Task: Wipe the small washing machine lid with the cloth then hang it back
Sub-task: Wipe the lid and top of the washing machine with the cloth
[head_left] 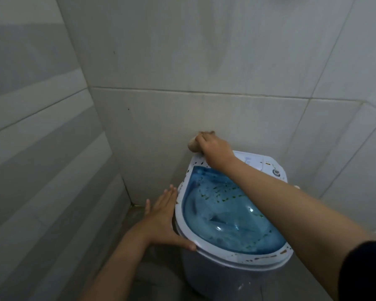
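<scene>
A small washing machine (pixel 226 276) stands in a tiled corner, with a white-rimmed lid (pixel 226 216) whose blue see-through window is speckled with green and brown bits. My right hand (pixel 215 152) reaches over the lid's far left edge, closed on a bunched beige cloth (pixel 192 144) that pokes out toward the wall. My left hand (pixel 164 220) lies flat with fingers spread against the machine's left side, the thumb resting on the lid's front rim.
Grey tiled walls (pixel 182 61) close in behind and on the left (pixel 41 148). A white control panel with a round knob (pixel 276 172) sits at the machine's back right. Grey floor (pixel 156 276) shows in front of the machine.
</scene>
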A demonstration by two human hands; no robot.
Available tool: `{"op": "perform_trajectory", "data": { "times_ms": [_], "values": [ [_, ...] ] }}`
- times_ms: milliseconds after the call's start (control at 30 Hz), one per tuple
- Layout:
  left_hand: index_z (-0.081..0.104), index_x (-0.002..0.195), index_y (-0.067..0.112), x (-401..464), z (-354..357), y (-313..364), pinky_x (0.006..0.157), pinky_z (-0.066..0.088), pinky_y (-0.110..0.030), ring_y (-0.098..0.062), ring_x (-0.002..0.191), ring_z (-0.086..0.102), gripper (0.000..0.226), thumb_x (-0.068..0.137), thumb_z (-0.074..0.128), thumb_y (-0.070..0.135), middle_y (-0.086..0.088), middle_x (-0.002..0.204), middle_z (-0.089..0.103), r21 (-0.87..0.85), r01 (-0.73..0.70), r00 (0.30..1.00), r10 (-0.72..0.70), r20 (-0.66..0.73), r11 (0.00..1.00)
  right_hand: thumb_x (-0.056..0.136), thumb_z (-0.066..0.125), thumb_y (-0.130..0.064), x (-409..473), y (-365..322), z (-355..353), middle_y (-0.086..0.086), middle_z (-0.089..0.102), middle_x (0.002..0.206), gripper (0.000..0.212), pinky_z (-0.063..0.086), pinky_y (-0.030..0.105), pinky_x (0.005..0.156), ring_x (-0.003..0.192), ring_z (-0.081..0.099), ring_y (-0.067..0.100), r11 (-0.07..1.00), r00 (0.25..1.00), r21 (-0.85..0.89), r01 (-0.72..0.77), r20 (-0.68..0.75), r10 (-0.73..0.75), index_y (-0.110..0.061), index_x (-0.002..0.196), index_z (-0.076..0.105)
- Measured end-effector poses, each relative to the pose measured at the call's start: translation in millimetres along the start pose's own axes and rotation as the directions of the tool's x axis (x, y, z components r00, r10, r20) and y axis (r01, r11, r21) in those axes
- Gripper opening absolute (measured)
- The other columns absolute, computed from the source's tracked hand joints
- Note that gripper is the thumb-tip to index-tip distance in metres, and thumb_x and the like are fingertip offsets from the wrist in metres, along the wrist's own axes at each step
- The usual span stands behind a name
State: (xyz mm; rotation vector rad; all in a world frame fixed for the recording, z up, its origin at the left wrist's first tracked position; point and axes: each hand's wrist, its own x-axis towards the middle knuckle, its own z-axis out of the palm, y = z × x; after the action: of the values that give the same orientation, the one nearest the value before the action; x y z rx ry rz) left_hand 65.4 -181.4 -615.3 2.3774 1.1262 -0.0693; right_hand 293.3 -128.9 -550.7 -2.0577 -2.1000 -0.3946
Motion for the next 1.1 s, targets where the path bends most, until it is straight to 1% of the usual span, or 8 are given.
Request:
{"op": "perform_trajectory", "data": {
  "times_ms": [167,300,500,667,800,867,967,1100],
  "values": [
    [-0.021,0.147,0.028,8.0,4.0,-6.1,0.111,-0.020,-0.051,-0.004,0.139,-0.025,0.151,0.039,0.069,0.082,0.012,0.154,-0.025,-0.023,-0.048,0.998,0.047,-0.034,0.999,0.081,0.058,0.006,7.5,-11.5,8.5,0.016,0.050,0.134,0.047,0.046,0.040,0.091,0.120,0.050,0.034,0.998,0.988,0.030,-0.051,0.145,0.046,-0.004,0.125,0.045],
    [-0.019,0.147,0.031,10.2,6.1,-8.0,0.111,-0.017,-0.050,-0.005,0.140,-0.023,0.150,0.039,0.072,0.080,0.012,0.155,-0.022,-0.054,-0.087,0.995,0.084,-0.053,0.995,0.082,0.058,0.005,8.6,-15.5,3.8,0.016,0.051,0.133,0.045,0.046,0.040,0.092,0.118,0.052,0.034,0.991,0.972,0.089,-0.099,0.221,0.077,-0.004,0.124,0.046],
    [-0.011,0.150,0.024,12.1,-5.0,-9.1,0.112,-0.014,-0.046,-0.001,0.137,-0.018,0.149,0.036,0.062,0.086,0.003,0.159,-0.011,0.055,-0.128,0.991,0.131,-0.042,0.990,0.082,0.057,0.000,-5.1,-35.3,-4.4,0.014,0.047,0.134,0.045,0.046,0.042,0.089,0.119,0.051,0.036,0.984,0.939,0.132,-0.121,0.337,0.071,-0.006,0.125,0.045],
    [-0.011,0.150,0.023,13.9,-5.2,-8.9,0.114,-0.011,-0.047,-0.009,0.144,-0.011,0.145,0.042,0.065,0.083,0.002,0.160,-0.008,0.089,-0.117,0.992,0.120,-0.032,0.989,0.082,0.055,-0.002,-26.0,-54.5,-4.9,0.012,0.050,0.131,0.042,0.047,0.040,0.087,0.116,0.054,0.036,0.978,0.945,0.186,-0.099,0.324,0.033,-0.008,0.122,0.046],
    [-0.007,0.150,0.030,12.3,-5.8,-9.3,0.113,-0.007,-0.053,-0.012,0.146,0.000,0.142,0.041,0.066,0.083,0.009,0.160,0.002,0.032,-0.161,0.985,0.163,-0.060,0.986,0.080,0.056,-0.002,-45.5,-65.9,-11.9,0.012,0.052,0.129,0.043,0.046,0.041,0.090,0.116,0.054,0.035,0.970,0.947,0.234,-0.069,0.321,-0.010,-0.009,0.122,0.047],
    [-0.002,0.149,0.035,10.4,-5.8,-8.5,0.113,-0.003,-0.058,-0.011,0.145,0.011,0.134,0.045,0.072,0.077,0.013,0.159,0.010,0.006,-0.190,0.978,0.190,-0.091,0.982,0.079,0.057,-0.002,-58.3,-71.5,-17.2,0.012,0.053,0.127,0.043,0.047,0.041,0.088,0.115,0.054,0.034,0.961,0.948,0.271,-0.052,0.317,-0.038,-0.010,0.121,0.049],
    [0.011,0.147,0.036,9.1,-3.0,-9.4,0.113,0.000,-0.058,-0.014,0.143,0.019,0.125,0.045,0.069,0.078,0.011,0.157,0.019,-0.022,-0.190,0.976,0.186,-0.114,0.982,0.077,0.057,-0.001,-80.0,-78.6,-21.8,0.011,0.056,0.122,0.038,0.046,0.039,0.080,0.111,0.055,0.032,0.942,0.958,0.333,-0.031,0.279,-0.067,-0.009,0.113,0.051],
    [0.019,0.148,0.035,16.0,7.6,-21.4,0.115,-0.001,-0.054,-0.016,0.145,0.015,0.129,0.039,0.063,0.087,0.008,0.158,0.020,-0.053,-0.196,0.971,0.187,-0.151,0.979,0.077,0.060,-0.004,-106.0,-84.9,-22.5,0.008,0.059,0.118,0.036,0.048,0.037,0.078,0.107,0.056,0.029,0.921,0.966,0.389,0.017,0.233,-0.116,-0.012,0.111,0.053]
  ]
}}
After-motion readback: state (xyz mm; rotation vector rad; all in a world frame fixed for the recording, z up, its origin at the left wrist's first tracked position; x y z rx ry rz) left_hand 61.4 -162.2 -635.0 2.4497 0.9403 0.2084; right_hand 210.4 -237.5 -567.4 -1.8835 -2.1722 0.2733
